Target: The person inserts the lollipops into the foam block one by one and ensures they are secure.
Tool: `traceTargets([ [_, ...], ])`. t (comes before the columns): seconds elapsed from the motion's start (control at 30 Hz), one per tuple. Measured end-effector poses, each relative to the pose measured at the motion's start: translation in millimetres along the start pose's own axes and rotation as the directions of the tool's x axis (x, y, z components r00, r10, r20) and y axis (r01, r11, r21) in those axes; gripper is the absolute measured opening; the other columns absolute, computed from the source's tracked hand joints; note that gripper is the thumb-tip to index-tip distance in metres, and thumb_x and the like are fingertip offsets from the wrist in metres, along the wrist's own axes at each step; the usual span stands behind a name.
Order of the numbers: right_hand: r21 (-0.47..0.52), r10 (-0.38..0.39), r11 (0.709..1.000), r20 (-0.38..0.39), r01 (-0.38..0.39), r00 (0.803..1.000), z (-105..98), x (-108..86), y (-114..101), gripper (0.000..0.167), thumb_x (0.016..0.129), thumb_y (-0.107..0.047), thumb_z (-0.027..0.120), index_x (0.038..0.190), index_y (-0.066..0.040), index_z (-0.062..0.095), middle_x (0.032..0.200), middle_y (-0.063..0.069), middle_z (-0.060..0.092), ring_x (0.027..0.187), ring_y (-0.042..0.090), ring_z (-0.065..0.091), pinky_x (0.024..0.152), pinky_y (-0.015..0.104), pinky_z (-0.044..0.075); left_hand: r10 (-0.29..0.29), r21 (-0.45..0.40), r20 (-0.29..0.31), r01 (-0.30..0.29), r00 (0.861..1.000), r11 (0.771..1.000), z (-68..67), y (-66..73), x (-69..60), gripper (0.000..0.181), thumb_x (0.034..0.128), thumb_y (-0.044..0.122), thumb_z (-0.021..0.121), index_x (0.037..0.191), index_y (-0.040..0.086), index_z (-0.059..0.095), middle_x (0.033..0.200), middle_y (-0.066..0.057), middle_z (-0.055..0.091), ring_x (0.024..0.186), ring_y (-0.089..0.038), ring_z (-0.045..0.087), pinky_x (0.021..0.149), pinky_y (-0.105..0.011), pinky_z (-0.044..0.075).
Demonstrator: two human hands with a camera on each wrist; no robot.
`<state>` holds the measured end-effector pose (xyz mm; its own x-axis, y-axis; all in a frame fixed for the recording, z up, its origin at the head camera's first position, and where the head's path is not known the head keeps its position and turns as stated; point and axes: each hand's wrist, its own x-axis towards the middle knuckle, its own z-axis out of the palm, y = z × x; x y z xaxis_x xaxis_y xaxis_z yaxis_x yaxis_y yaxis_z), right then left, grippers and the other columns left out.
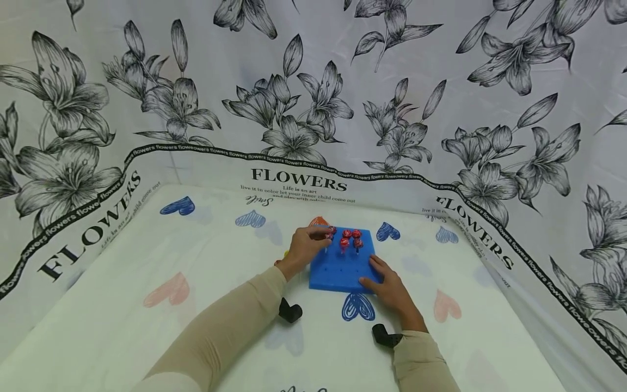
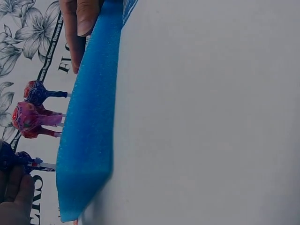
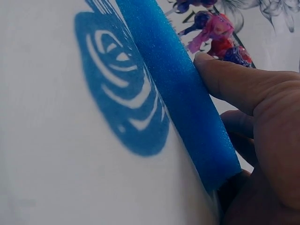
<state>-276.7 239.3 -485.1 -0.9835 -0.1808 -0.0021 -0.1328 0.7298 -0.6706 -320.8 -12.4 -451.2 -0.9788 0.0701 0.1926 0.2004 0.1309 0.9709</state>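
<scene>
A blue foam block (image 1: 338, 277) with rows of small holes lies on the table. Several wrapped lollipops (image 1: 345, 243) stand upright in its far part, red in the head view. At the far left of the block, my left hand (image 1: 305, 247) pinches a lollipop (image 2: 8, 157) by its blue-wrapped head; a stick beside the fingers reaches the block's top, though its exact seating is hidden. Another lollipop stands close by those fingers. My right hand (image 1: 392, 286) holds the block's near right corner, thumb on top and the other fingers along the side.
Small yellow and red items (image 1: 286, 254) lie left of the block, partly hidden by my left forearm. Black wrist mounts (image 1: 387, 336) show below both hands. A heart-print cloth (image 1: 235, 234) covers the table, and a flower-print curtain (image 1: 196, 130) hangs behind it.
</scene>
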Motion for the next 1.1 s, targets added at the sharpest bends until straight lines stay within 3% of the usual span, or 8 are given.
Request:
traceTargets([
  [0.23, 0.01, 0.012, 1.0, 0.011, -0.012, 1.0, 0.5, -2.5, -0.5, 0.077, 0.089, -0.043, 0.067, 0.15, -0.009, 0.034, 0.157, 0.007, 0.023, 0.142, 0.037, 0.016, 0.108, 0.055, 0.021, -0.054, 0.063, -0.013, 0.054, 0.998, 0.997, 3.1, -5.5, -2.2, 0.024, 0.0869, 0.009, 0.073, 0.111, 0.01, 0.073, 0.099, 0.001, 0.069, 0.093, -0.017, 0.063, 0.079, -0.029, 0.054],
  [0.53, 0.017, -0.015, 1.0, 0.003, 0.015, 1.0, -1.9, -2.6, -1.1, 0.076, 0.09, -0.04, 0.067, 0.149, -0.005, 0.035, 0.157, 0.008, 0.023, 0.142, 0.037, 0.015, 0.109, 0.054, 0.02, -0.05, 0.11, 0.005, 0.049, 0.999, 0.993, 3.6, -3.7, -1.2, 0.022, 0.0874, 0.011, 0.072, 0.109, 0.01, 0.073, 0.099, 0.0, 0.068, 0.094, -0.018, 0.063, 0.081, -0.031, 0.054],
  [0.73, 0.019, -0.005, 1.0, 0.002, 0.005, 1.0, -0.7, -1.8, -1.1, 0.075, 0.09, -0.039, 0.068, 0.149, -0.006, 0.035, 0.157, 0.009, 0.023, 0.142, 0.037, 0.016, 0.109, 0.054, 0.019, -0.054, 0.115, 0.016, 0.052, 0.998, 0.992, 2.7, -3.3, -2.6, 0.024, 0.0875, 0.01, 0.072, 0.111, 0.008, 0.072, 0.101, -0.001, 0.068, 0.096, -0.018, 0.063, 0.083, -0.031, 0.054],
  [0.87, 0.03, -0.022, 0.999, -0.003, 0.022, 1.0, 0.3, -0.7, -4.8, 0.074, 0.09, -0.038, 0.068, 0.149, -0.006, 0.036, 0.157, 0.009, 0.025, 0.142, 0.037, 0.017, 0.109, 0.054, 0.019, -0.058, 0.132, -0.018, 0.059, 0.998, 0.989, 1.2, -0.8, -2.8, 0.025, 0.0869, 0.012, 0.073, 0.112, 0.009, 0.071, 0.1, 0.0, 0.068, 0.095, -0.018, 0.063, 0.083, -0.032, 0.054],
  [1.1, 0.017, -0.001, 1.0, -0.006, 0.001, 1.0, -1.3, -1.1, -3.0, 0.076, 0.089, -0.039, 0.069, 0.149, -0.006, 0.036, 0.156, 0.009, 0.025, 0.142, 0.038, 0.017, 0.108, 0.055, 0.021, -0.047, 0.088, -0.03, 0.049, 0.998, 0.995, -1.2, 3.2, 1.7, 0.028, 0.0858, 0.012, 0.074, 0.112, 0.006, 0.071, 0.1, -0.003, 0.069, 0.095, -0.018, 0.064, 0.082, -0.032, 0.054],
])
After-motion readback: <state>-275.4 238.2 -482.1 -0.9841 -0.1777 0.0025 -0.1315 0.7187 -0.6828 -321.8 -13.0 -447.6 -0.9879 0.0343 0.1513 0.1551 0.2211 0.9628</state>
